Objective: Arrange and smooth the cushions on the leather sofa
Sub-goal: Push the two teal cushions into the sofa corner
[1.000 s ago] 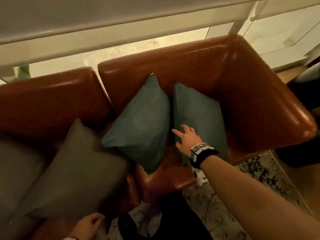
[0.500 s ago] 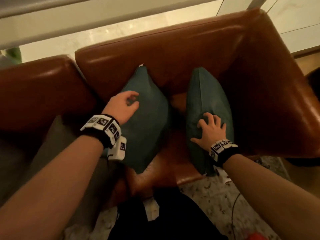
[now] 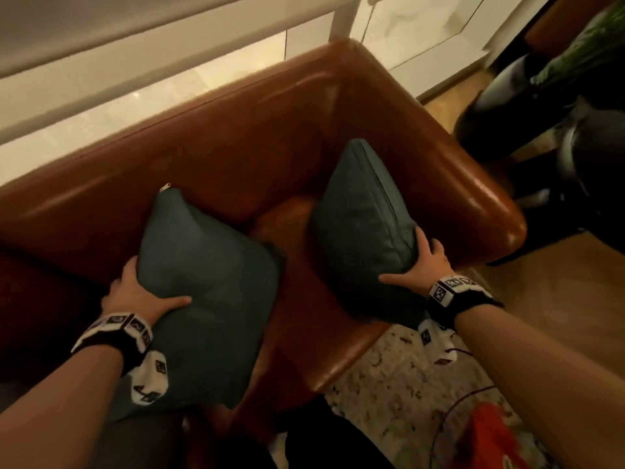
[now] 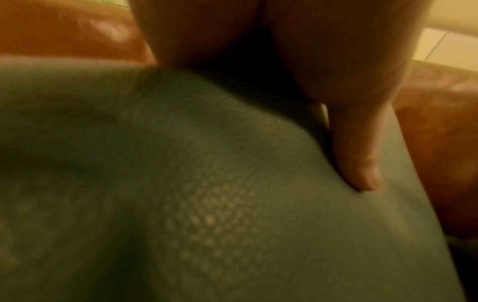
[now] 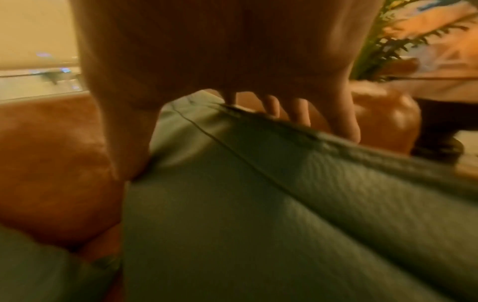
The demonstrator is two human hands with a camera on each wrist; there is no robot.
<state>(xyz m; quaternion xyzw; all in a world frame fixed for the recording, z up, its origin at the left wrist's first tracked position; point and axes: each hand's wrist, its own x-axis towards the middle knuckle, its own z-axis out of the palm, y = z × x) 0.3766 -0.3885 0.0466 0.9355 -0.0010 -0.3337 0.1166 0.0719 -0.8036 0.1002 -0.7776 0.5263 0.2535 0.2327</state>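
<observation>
Two teal cushions stand on the brown leather sofa (image 3: 236, 140). My left hand (image 3: 142, 292) grips the left teal cushion (image 3: 209, 299) by its left edge, thumb on the front face, fingers hidden behind it. In the left wrist view the thumb (image 4: 362, 163) presses into that cushion's fabric (image 4: 207, 204). My right hand (image 3: 419, 265) grips the right teal cushion (image 3: 362, 231) at its lower right edge, thumb in front, fingers wrapped behind. The right wrist view shows the fingers (image 5: 297, 110) curled over the seam of this cushion (image 5: 258, 204).
The sofa's right armrest (image 3: 473, 198) lies just right of the right cushion. A grey cushion (image 3: 148, 431) shows at the lower left. A patterned rug (image 3: 406, 394) lies in front, with a red object (image 3: 490, 434) on it. Dark furniture (image 3: 541, 130) and a plant (image 5: 388, 40) stand to the right.
Both hands went from resting on the cushions' faces to gripping their outer edges. The two cushions now stand further apart, the right one nearer the armrest.
</observation>
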